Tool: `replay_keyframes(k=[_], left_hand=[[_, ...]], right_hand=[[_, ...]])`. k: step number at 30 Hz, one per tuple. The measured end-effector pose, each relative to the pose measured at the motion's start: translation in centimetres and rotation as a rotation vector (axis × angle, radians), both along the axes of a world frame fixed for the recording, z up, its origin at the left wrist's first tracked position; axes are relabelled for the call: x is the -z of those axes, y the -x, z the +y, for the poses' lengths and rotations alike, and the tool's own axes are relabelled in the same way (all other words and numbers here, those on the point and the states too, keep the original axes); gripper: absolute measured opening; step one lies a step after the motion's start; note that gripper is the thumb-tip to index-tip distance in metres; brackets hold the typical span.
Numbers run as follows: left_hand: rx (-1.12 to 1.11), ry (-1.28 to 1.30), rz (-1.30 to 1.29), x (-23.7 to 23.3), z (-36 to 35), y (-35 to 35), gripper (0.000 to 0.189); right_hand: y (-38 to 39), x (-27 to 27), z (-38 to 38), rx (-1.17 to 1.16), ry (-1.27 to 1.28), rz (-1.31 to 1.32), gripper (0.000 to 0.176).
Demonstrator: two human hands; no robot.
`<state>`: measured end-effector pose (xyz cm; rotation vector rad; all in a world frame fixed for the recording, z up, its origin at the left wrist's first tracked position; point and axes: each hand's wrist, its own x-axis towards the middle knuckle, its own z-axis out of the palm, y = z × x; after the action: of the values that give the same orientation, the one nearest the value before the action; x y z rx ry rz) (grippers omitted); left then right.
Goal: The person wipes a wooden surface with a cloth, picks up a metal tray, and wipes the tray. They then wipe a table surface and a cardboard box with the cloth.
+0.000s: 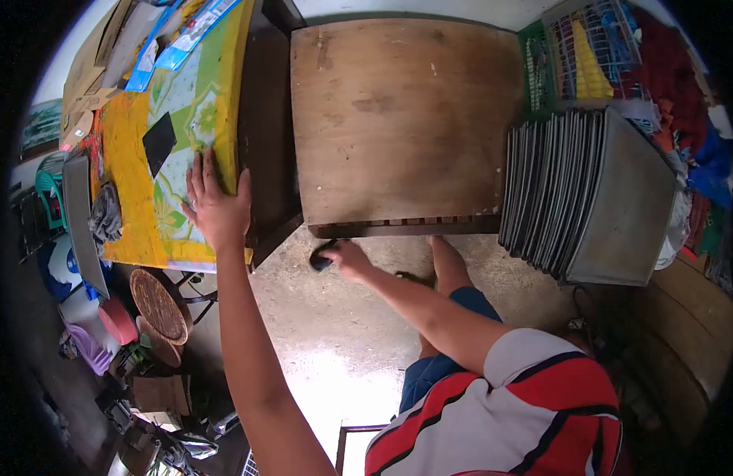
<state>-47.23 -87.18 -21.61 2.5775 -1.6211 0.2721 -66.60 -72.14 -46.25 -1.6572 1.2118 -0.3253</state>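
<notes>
My left hand (216, 202) lies palm down, fingers spread, on the edge of a table covered with a yellow and green patterned cloth (132, 174). A dark diamond-shaped patch (159, 144) shows on that cloth just beyond my fingers. Low beside the front edge of the wooden tabletop (406, 119), my right hand (347, 258) is closed on a small black rounded object (322, 255). Its kind I cannot make out, since my fingers cover part of it.
A row of dark metal trays (557, 190) stands on the right. Behind it are a green crate (535, 67) and a wire basket (592, 51). Round woven stools (160, 305) stand at lower left. Cardboard (97, 59) and blue packets (193, 36) lie on the cloth-covered table's far end.
</notes>
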Motion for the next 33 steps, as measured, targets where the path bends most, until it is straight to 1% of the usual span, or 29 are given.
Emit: replay_keyframes(k=[1,2,5,6,7,9,10,12,13,15,16,17,18,19,20,21,23,24,27,28,29,30,31,32,33], left_hand=[[0.004,0.006,0.010,0.1,0.1,-0.2,0.073],[0.008,0.009,0.021,0.2,0.2,-0.4,0.073],[0.005,0.002,0.025,0.2,0.2,-0.2,0.073],[0.004,0.000,0.022,0.0,0.2,-0.2,0.073],[0.003,-0.016,0.015,0.0,0.1,-0.2,0.073],[-0.012,-0.032,0.010,-0.4,-0.1,0.1,0.072],[-0.019,-0.044,0.005,-0.5,-0.2,0.2,0.072],[0.005,-0.023,0.012,-0.5,-0.4,0.2,0.072],[0.023,-0.011,0.019,-0.4,-0.4,0.1,0.072],[0.038,-0.008,0.028,-0.4,-0.1,0.1,0.072],[0.037,-0.005,0.027,-0.4,-0.2,0.1,0.072],[0.032,0.001,0.025,-0.3,-0.4,0.1,0.072],[0.037,0.004,0.031,-0.3,-0.5,0.2,0.072],[0.041,0.003,0.035,-0.4,-0.5,0.2,0.072],[0.047,0.005,0.037,-0.5,-0.5,0.3,0.072],[0.043,-0.001,0.045,-0.6,-0.4,0.3,0.073],[0.045,-0.005,0.056,-0.7,-0.3,0.2,0.073],[0.049,-0.004,0.057,-0.8,-0.4,0.1,0.073],[0.044,-0.002,0.079,-0.6,-0.2,-0.1,0.075],[0.034,-0.010,0.083,-0.7,-0.1,0.0,0.075],[0.025,-0.015,0.083,-0.8,-0.2,0.1,0.075],[0.016,-0.018,0.080,-0.9,-0.4,0.2,0.075],[0.024,-0.029,0.069,-1.0,-0.4,0.2,0.075],[0.026,-0.029,0.063,-1.0,-0.5,0.2,0.075],[0.027,-0.032,0.058,-0.9,-0.5,0.1,0.075]], right_hand=[[-0.3,-1.6,-0.1,-0.037,-0.029,-0.115,0.033],[-0.3,-2.8,-1.1,0.169,-0.111,-0.236,0.030],[5.9,-1.1,-8.5,0.334,0.199,0.151,0.019],[11.1,-1.8,-12.8,0.358,0.090,0.302,0.024],[14.6,-2.7,-16.7,0.724,-0.018,0.236,0.023],[23.5,6.7,-23.5,0.592,0.438,1.021,0.034],[26.4,4.2,-27.2,1.089,0.350,0.494,0.039],[28.7,6.5,-32.0,0.809,0.805,0.544,0.039],[27.4,5.9,-32.7,0.757,0.663,0.668,0.038],[21.3,2.3,-34.3,0.638,0.368,0.909,0.038],[17.7,5.1,-33.2,0.609,0.329,0.768,0.042],[12.6,6.9,-29.9,0.530,0.684,0.632,0.040],[8.3,5.7,-26.3,0.310,0.588,0.511,0.042],[4.0,4.5,-22.3,0.188,0.530,0.438,0.045],[1.1,2.8,-18.2,-0.068,0.498,0.367,0.046],[-1.0,1.8,-13.6,-0.121,0.217,-0.017,0.050],[-0.7,-2.9,-8.0,-0.541,0.054,-0.038,0.055],[-0.5,-3.9,-7.2,-0.748,-0.030,-0.046,0.058],[0.3,-3.5,-9.2,-0.102,-0.243,-0.358,0.057],[1.5,-1.8,-11.7,0.164,-0.239,-0.616,0.051],[2.6,3.0,-15.4,0.419,-0.397,-1.131,0.046],[5.7,3.4,-21.3,0.551,-0.204,-0.911,0.045],[9.5,3.0,-27.7,0.606,0.114,-0.461,0.044],[12.5,3.6,-33.5,0.688,0.340,-0.166,0.044],[14.6,4.2,-38.7,0.760,0.470,0.047,0.043]])
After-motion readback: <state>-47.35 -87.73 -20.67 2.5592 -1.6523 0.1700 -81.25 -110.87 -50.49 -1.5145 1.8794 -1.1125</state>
